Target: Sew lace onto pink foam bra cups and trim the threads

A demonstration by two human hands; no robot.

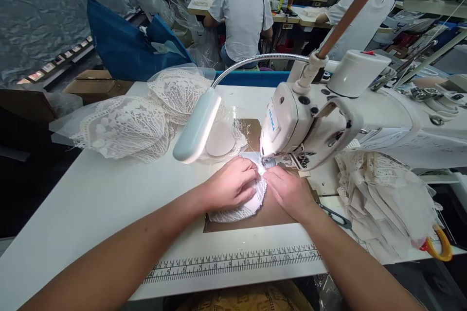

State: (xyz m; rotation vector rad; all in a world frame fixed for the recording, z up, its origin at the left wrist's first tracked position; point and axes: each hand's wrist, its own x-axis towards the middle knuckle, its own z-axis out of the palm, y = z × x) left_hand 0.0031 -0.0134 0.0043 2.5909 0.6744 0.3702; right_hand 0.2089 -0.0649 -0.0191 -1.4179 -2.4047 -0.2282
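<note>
A white lace piece with a scalloped edge lies under the needle area of the white sewing machine. On its left part, my left hand rests with the fingers curled together on the fabric. My right hand is at the opposite edge, fingertips closed on the lace just in front of the presser foot. Both hands nearly meet close to the needle, and the exact grip of the fingertips is partly hidden. Beneath the lace is a brown board.
Lace stacks lie at the back left, near a smooth pale oval piece. A lamp arches over the table. Cream fabric pieces, dark thread snips and orange-handled scissors are at right. People sit beyond.
</note>
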